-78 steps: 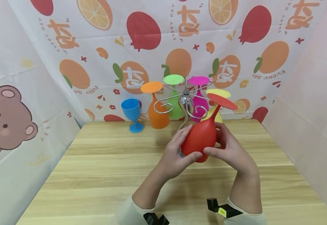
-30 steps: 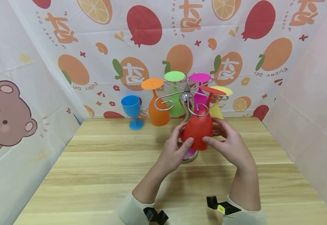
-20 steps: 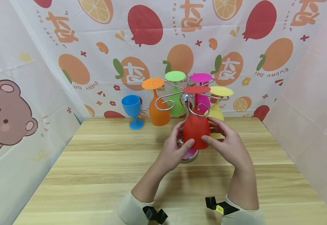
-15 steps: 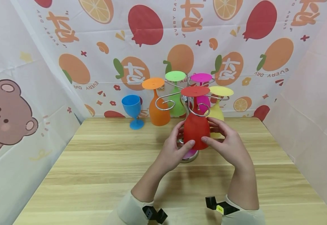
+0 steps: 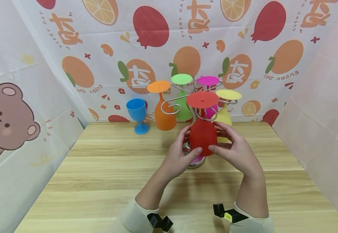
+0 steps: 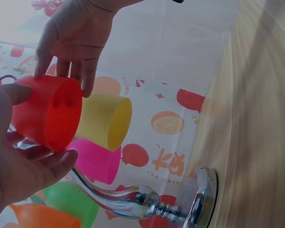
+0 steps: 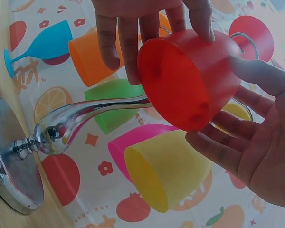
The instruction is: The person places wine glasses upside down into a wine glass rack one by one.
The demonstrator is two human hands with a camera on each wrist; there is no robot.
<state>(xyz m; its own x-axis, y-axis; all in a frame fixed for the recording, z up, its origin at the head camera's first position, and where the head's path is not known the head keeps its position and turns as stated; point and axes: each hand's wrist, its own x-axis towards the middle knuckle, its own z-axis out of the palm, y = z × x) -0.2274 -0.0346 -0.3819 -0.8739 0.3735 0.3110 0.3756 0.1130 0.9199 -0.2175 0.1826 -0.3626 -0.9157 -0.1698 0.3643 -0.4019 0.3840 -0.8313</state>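
Observation:
A red plastic goblet (image 5: pixel 203 137) is upside down in the head view, its stem at a curled front arm of the chrome wire rack (image 7: pixel 61 128). Its wide foot shows above the curl and leans a little toward me. My left hand (image 5: pixel 181 155) holds the bowl from the left, thumb in front near the rim. From the other side my right hand (image 5: pixel 238 150) holds it, its thumb also low on the front. The fingers behind the bowl are partly hidden in the head view. Both wrist views look into the hollow bowl.
Upside down on the rack hang an orange goblet (image 5: pixel 165 118), a green goblet (image 5: pixel 184 111), a magenta goblet (image 5: pixel 208 81) and a yellow goblet (image 5: pixel 222 117). A blue goblet (image 5: pixel 136 111) stands upright at left on the wooden table (image 5: pixel 107 181). Another curled arm (image 5: pixel 173 112) holds nothing.
The red goblet has come from a rightward tilt in front of the rack to nearly upright, its stem now at the front curl. Lately its foot has tipped slightly toward me.

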